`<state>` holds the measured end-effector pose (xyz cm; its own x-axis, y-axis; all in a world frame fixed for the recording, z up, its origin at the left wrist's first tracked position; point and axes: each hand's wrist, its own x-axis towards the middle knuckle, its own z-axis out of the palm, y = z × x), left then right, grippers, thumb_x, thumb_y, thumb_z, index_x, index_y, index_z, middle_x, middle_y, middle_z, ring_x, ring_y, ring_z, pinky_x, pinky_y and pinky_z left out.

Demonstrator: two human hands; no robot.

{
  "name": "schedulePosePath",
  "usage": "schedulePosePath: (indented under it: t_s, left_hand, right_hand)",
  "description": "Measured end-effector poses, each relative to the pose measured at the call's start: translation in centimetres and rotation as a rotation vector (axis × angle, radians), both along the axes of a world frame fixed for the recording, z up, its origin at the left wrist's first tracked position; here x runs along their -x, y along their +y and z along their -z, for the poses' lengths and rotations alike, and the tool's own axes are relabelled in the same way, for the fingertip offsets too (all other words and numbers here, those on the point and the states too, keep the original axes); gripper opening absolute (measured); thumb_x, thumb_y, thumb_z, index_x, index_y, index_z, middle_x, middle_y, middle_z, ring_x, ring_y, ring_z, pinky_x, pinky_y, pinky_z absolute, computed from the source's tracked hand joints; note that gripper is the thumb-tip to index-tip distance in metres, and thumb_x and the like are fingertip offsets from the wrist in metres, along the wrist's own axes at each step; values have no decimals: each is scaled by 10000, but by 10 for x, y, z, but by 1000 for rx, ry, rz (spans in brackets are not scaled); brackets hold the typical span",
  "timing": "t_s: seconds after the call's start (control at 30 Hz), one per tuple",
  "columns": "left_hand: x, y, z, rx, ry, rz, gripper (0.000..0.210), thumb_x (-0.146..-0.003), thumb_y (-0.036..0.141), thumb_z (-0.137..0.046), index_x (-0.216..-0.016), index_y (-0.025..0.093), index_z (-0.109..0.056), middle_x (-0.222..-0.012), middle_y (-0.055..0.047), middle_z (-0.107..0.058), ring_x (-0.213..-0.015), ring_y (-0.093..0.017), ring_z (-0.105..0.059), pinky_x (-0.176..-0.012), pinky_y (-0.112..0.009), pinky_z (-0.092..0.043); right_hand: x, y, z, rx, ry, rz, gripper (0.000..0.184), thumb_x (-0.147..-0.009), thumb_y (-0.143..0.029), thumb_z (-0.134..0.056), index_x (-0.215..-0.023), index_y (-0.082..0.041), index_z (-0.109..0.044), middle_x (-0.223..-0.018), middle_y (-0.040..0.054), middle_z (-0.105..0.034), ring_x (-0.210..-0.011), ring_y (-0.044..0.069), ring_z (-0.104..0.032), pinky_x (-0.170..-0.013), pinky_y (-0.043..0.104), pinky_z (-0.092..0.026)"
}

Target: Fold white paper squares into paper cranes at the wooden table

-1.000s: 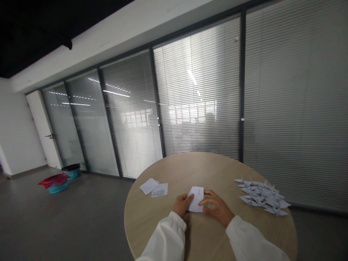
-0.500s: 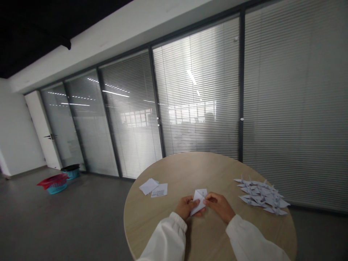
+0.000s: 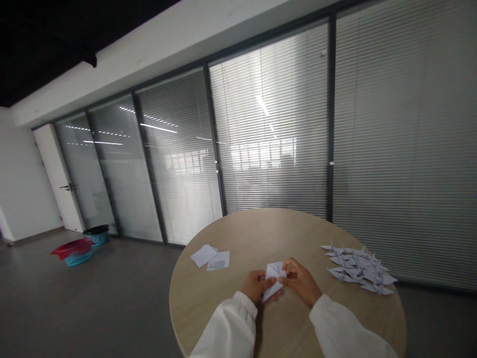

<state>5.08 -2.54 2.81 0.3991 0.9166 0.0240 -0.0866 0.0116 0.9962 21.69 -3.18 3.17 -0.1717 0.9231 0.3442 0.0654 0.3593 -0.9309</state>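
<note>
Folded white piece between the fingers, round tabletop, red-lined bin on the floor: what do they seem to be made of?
Folded white piece: most likely matte paper, given its straight fold lines.
Round tabletop: wood or wood-look laminate, low sheen; pale, streaky grain shows.
Bin: probably blue plastic, with openwork sides; its red liner looks like thin plastic film, draped loosely.

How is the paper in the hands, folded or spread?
Folded: the paper, held by the left hand and right hand, shows slanting fold lines.
</note>
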Motion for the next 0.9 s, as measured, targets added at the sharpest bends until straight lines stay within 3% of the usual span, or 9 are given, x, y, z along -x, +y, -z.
schedulePosePath:
  t_s: [0.5, 0.73, 0.9]
  left_hand:
    - [-2, -6, -7, -62, 97, -64, 433, -557, 482, -669, -698, 72, -654, -567, -75, -638, -438, -146, -535, -450, -261, -410]
    - [-2, -7, -6, -64, 128, -25, 425, -581, 492, -646, -710, 87, -661, -576, -57, -637, -476, -146, -550, -476, -253, -418]
    - [-3, -11, -9, -65, 120, 36, 417, -597, 482, -639, -735, 88, -653, -582, -57, -639, -473, -145, -553, -488, -259, -425]
  right_hand:
    - [0, -3, 0, 27, 31, -58, 399, -618, -279, -648, -934, -211, -415, -636, -28, -638, -596, 174, -623, -581, 281, -467]
    - [1, -7, -5, 50, 88, -104, 585, -631, -316, -644, -1121, -206, -346, -759, 15, -658, -686, 190, -629, -614, 305, -480]
    - [0, -7, -7, 55, 102, -123, 554, -625, -343, -650, -1098, -198, -400, -773, 31, -663, -703, 207, -633, -639, 331, -488]
